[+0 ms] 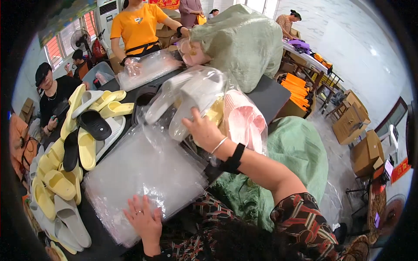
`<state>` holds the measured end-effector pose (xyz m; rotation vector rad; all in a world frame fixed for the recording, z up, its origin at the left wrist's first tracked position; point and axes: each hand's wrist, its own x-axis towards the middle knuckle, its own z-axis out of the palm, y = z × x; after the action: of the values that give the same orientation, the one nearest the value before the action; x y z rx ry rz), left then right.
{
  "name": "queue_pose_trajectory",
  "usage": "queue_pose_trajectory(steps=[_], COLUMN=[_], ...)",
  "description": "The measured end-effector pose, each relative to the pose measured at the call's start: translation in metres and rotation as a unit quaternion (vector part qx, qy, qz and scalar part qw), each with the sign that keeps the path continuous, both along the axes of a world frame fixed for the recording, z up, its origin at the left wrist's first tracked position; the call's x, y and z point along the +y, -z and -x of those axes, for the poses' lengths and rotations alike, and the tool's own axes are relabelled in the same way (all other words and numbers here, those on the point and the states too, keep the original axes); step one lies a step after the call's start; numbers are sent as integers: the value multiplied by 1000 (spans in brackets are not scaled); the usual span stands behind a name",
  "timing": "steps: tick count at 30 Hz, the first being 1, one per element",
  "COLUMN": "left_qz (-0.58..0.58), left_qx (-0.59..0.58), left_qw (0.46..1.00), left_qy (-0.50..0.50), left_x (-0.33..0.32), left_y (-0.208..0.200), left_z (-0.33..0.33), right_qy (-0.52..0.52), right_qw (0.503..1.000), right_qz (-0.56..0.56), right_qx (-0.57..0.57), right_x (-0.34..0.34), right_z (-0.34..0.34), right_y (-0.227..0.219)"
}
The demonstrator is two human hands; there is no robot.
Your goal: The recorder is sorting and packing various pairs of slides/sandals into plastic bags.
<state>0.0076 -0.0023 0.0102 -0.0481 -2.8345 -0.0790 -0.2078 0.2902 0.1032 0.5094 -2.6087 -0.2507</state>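
Observation:
My left hand [146,219] lies flat, fingers spread, on a stack of clear plastic bags [143,174] at the table's near edge. Farther right, my right hand [207,132] reaches over a pair of pale grey slide slippers [198,93] in a clear bag. Its visible fingers are stretched out and apart against the slippers; I see no grip around them. Beside that hand sits a bagged pair of pink slippers [246,122]. A bit of yellow slipper [215,111] shows between the two pairs.
Loose yellow, grey and black slippers [58,182] pile along the table's left side. A large green woven sack [239,43] stands at the far side, and another [300,152] at my right. Across the table, a person in orange [138,26] touches more clear bags [150,69].

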Motion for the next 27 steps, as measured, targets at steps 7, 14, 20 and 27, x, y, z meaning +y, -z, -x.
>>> queue_pose_trajectory(steps=[7, 14, 20, 27], left_qz=[-5, -1, -14, -4], left_qx=[20, 28, 20, -4], left_qw=[1000, 1000, 1000, 1000], left_qy=[-3, 0, 6, -9], left_x=[0, 1, 1, 2], left_y=[2, 0, 3, -2], left_z=[-1, -1, -2, -5], right_qy=[-39, 23, -40, -141], right_qw=[988, 982, 970, 955], right_qz=[-118, 30, 125, 232], right_qx=[88, -183, -202, -122], right_x=[42, 23, 67, 134], right_z=[40, 13, 31, -1], right_y=[-6, -45, -81, -112])
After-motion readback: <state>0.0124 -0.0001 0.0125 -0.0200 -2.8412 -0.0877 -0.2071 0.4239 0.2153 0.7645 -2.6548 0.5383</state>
